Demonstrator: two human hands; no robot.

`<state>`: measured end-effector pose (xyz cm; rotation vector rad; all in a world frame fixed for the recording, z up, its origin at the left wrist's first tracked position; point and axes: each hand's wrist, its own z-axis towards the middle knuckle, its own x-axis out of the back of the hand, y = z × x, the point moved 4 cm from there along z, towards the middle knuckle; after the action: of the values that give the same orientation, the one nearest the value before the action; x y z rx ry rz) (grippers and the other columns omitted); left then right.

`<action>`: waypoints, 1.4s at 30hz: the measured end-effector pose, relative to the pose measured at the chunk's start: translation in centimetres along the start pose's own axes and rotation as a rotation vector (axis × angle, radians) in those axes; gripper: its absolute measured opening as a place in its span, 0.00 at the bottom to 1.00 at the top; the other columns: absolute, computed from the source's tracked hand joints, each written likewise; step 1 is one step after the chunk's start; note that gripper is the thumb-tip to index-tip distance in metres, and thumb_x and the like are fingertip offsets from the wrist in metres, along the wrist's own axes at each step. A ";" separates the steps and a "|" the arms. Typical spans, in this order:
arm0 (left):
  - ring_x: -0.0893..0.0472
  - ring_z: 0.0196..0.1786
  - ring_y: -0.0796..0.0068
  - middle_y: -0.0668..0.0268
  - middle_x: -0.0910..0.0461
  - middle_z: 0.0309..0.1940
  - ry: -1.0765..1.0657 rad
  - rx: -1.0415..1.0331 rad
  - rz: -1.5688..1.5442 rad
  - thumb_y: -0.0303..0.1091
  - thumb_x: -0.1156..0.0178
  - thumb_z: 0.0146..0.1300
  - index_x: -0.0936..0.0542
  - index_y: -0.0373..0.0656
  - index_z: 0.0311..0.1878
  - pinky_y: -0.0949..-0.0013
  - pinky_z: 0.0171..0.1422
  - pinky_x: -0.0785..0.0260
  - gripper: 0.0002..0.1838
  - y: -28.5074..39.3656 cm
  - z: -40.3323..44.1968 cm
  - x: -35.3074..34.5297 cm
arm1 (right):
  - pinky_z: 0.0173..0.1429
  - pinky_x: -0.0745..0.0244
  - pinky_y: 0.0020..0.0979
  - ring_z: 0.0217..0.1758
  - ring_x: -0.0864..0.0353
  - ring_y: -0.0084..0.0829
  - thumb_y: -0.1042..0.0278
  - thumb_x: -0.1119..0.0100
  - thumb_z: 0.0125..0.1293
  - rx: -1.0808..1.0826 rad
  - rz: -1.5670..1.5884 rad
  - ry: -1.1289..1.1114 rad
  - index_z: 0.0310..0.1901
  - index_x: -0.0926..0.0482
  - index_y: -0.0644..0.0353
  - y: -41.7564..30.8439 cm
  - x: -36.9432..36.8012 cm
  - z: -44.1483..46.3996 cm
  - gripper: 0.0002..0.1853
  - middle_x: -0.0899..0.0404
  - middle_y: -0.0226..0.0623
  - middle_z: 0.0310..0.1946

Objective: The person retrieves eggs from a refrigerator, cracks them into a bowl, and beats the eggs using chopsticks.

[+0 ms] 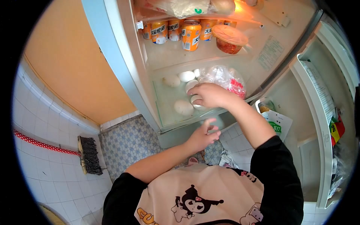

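Near the centre of the frame, a person's right hand [213, 94] reaches from the right over the low glass shelf [167, 119] of an open fridge. Its fingers bend down around a white egg [194, 98], which shows between forefinger and thumb; whether they grip it or merely touch it, I cannot tell. Fingers cover much of this egg, so its long axis and narrow end cannot be read.

Left of and below it, a larger egg [183, 107] lies on its side, its long axis mostly crosswise, sloping slightly down to the right. Above, another white egg [186, 76] lies nearly level across the frame, beside a beige egg [171, 80]. Which way their narrow ends point is hard to make out. One more egg [191, 86] is partly hidden by the right hand, and a clear plastic bag [216, 75] with red print crowds the shelf's right side, its contents blurred by creases.

Just below the shelf's front edge, the left hand [204, 137] hangs in the air, fingers loosely spread and holding nothing. At top centre, orange cans [191, 35] stand upright beside a lidded tub [229, 40]; the bag [180, 7] above them is cut off by the frame.
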<state>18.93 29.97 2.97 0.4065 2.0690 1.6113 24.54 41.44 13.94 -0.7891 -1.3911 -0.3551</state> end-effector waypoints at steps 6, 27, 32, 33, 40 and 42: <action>0.19 0.42 0.71 0.59 0.19 0.42 -0.283 -0.043 0.524 0.36 0.43 0.64 0.24 0.44 0.54 0.67 0.47 0.27 0.16 5.6 -4.3 -0.8 | 0.57 0.29 0.39 0.53 0.24 0.45 0.63 0.28 0.45 -0.021 -0.305 -0.312 0.53 0.23 0.55 1.5 -2.6 2.3 0.30 0.21 0.44 0.46; 0.21 0.44 0.56 0.59 0.21 0.44 -0.303 -0.547 0.783 0.35 0.44 0.64 0.24 0.44 0.50 0.60 0.48 0.28 0.13 6.0 -4.9 -0.7 | 0.63 0.35 0.35 0.61 0.32 0.42 0.65 0.25 0.34 -0.008 -0.310 -0.308 0.49 0.22 0.55 2.4 -4.7 2.7 0.32 0.22 0.41 0.47; 0.21 0.45 0.58 0.58 0.21 0.46 -0.142 -0.631 0.815 0.31 0.44 0.63 0.24 0.43 0.50 0.63 0.48 0.27 0.12 8.9 -6.2 0.8 | 0.59 0.32 0.35 0.55 0.28 0.43 0.66 0.25 0.35 -0.006 -0.053 -0.191 0.50 0.24 0.57 2.1 -2.9 2.3 0.33 0.23 0.44 0.46; 0.20 0.44 0.59 0.58 0.21 0.46 -0.083 -0.681 0.824 0.29 0.44 0.63 0.24 0.43 0.50 0.64 0.48 0.27 0.12 9.5 -6.6 1.5 | 0.58 0.31 0.34 0.54 0.27 0.42 0.67 0.25 0.36 -0.017 0.032 -0.148 0.51 0.25 0.58 2.2 -2.4 2.1 0.34 0.23 0.44 0.46; 0.22 0.50 0.68 0.58 0.25 0.50 0.491 -0.511 0.485 0.25 0.45 0.64 0.31 0.41 0.61 0.68 0.53 0.28 0.21 12.2 -6.7 8.2 | 0.55 0.28 0.31 0.50 0.24 0.28 0.77 0.28 0.44 -0.004 0.761 -0.047 0.63 0.38 0.57 0.6 1.3 0.7 0.42 0.23 0.37 0.45; 0.24 0.54 0.68 0.58 0.28 0.55 0.496 -0.492 0.481 0.27 0.44 0.64 0.37 0.43 0.67 0.69 0.54 0.30 0.28 12.5 -6.1 8.4 | 0.56 0.28 0.32 0.50 0.24 0.27 0.77 0.28 0.44 0.045 0.902 -0.046 0.65 0.40 0.58 -0.7 2.3 0.4 0.44 0.23 0.36 0.45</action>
<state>7.86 32.52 14.61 0.3689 1.8748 2.6527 24.22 41.71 16.32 -1.2936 -0.9511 0.3963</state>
